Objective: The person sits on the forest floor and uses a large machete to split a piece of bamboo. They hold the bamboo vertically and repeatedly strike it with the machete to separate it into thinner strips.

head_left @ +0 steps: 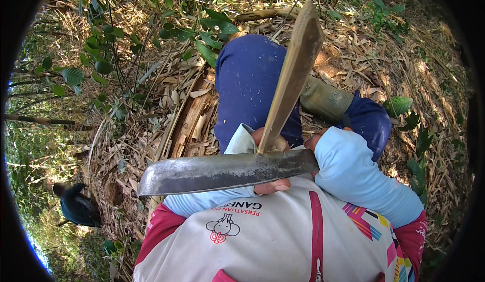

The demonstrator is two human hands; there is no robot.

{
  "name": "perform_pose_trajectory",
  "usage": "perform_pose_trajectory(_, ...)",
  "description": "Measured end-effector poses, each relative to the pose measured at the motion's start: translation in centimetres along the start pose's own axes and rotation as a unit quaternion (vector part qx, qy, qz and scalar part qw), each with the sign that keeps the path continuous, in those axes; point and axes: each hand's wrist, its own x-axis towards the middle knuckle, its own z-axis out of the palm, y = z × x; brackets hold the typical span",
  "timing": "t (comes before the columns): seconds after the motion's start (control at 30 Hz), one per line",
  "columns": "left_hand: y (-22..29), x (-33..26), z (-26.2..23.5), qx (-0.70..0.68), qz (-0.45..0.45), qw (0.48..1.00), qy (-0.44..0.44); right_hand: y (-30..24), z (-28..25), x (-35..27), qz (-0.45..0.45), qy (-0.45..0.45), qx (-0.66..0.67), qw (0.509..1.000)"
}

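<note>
Okay, my right grip (pixel 313 143) is apparently clutching the machete (pixel 222 173) before my waist; left grip (pixel 273 186) is curling behind it beside the stick (pixel 295 64), hold unclear. Loosening could be sending the edge into that hand.

- From my end, the head view shows a forest ground (pixel 328 59) carrying everything, brown earth showing through in places.
- I see dry leaf litter (pixel 361 54) strewn thickly over it, sunlit in patches.
- Near the middle I make out a split length of wood (pixel 191 118), lying lengthwise with leaves around it.
- Farther out, toward the upper edge, I have a fallen branch (pixel 265 14) lying crosswise on the litter.
- I also find dry strips (pixel 164 143) scattered left of the split wood.
</note>
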Motion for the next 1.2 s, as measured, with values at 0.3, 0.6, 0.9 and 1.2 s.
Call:
perform_pose_trajectory(0.3,-0.6,-0.1,0.4,0.022,0.010,0.999,0.039,0.8,1.4,0.1,-0.017,0.084,-0.052,0.995)
perform_pose_trajectory(0.6,-2.1,0.0,0.7,-0.079,-0.094,0.992,0.003,1.3,0.6,-0.5,-0.025,0.149,-0.128,0.980)
perform_pose_trajectory(0.9,-0.5,0.6,0.7,0.079,0.011,0.996,0.039,1.8,0.7,-0.7,-0.070,0.155,-0.109,0.979)
perform_pose_trajectory(1.2,1.7,0.9,0.9,0.079,-0.054,0.995,-0.012,0.9,-2.8,-0.6,-0.050,0.027,-0.089,0.994)
